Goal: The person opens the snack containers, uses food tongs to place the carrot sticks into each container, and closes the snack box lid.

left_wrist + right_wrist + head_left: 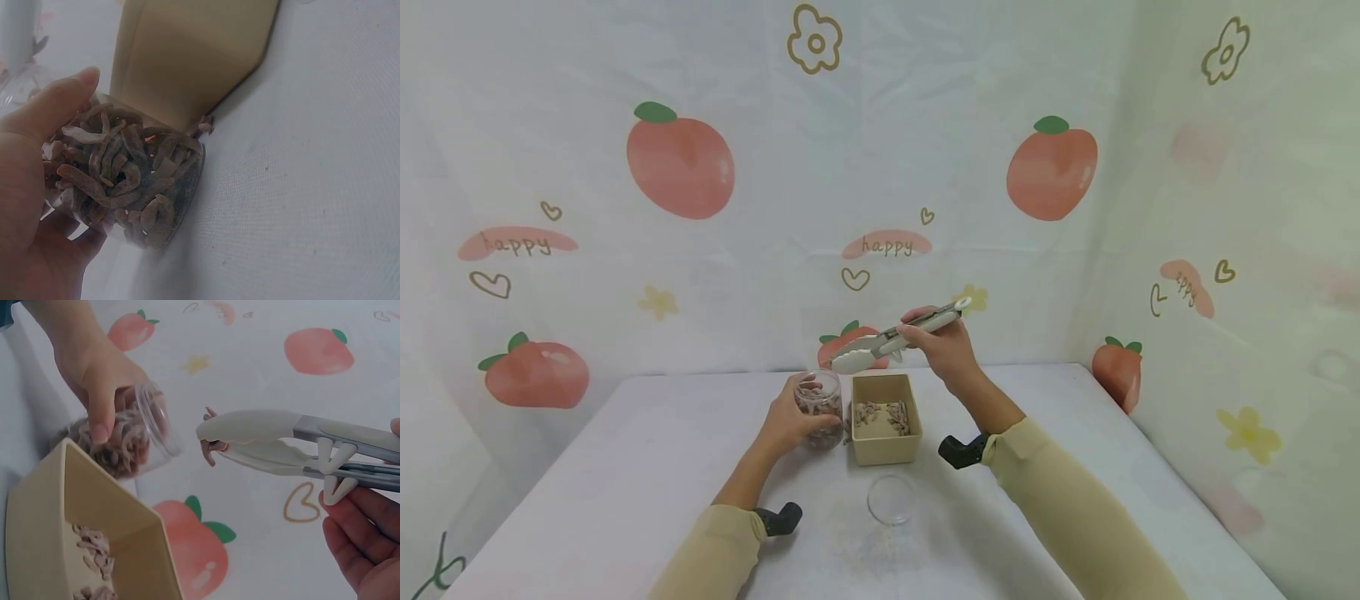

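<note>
My left hand [792, 421] grips a clear jar [829, 398] from its left side. Brownish dried strips [125, 169] fill much of the jar, as the left wrist view shows. With my right hand [946, 346] I hold grey-and-white tongs [887, 342] above the jar and the box. Between the tongs' tips in the right wrist view are a few strips [212, 447], just outside the jar's open mouth [159, 422]. A beige box [886, 451] stands right of the jar, with small piles of the same strips [897, 415] on its floor.
A round clear lid [892, 500] lies on the white table [685, 467] in front of the box. A few loose strips [205, 125] lie between jar and box. Behind the table hangs a white backdrop [775, 183] printed with fruit.
</note>
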Tool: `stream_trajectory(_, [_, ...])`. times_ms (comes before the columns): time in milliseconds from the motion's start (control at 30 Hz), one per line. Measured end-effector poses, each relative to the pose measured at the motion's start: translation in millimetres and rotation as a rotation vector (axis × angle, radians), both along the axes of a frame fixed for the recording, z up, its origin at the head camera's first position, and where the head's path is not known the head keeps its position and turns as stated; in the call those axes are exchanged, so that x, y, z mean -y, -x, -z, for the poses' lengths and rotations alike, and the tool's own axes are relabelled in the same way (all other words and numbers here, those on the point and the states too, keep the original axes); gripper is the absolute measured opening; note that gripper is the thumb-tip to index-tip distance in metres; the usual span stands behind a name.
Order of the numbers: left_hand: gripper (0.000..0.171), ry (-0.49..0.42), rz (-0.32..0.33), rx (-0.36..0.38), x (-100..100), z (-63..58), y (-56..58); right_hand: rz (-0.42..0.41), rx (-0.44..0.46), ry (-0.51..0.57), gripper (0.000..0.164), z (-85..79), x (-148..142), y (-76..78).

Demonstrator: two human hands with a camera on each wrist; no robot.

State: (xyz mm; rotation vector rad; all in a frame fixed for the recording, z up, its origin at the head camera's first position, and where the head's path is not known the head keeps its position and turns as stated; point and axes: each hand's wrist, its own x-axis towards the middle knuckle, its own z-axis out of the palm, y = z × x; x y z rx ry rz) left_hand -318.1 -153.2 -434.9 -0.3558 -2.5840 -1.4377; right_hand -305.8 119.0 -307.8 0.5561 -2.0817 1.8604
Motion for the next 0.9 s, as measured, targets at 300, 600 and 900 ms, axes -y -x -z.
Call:
stream_trajectory(300, [0.096,-0.020,0.009,-0.019,0,1.5,0.7,-0.056,-0.020,0.038,0.020,0.0,22,1.0])
stream_trajectory(600, [0.101,-0.017,-0.011,0.024,-1,-0.1,0.3,-0.056,-0.013,0.013,0.026,1.8,26,-0.5])
stream_trajectory(900, [0.101,-0.006,-0.014,0.014,0,-0.8,-0.5,-0.051,-0.009,0.024,0.027,-8.4,18,-12.8])
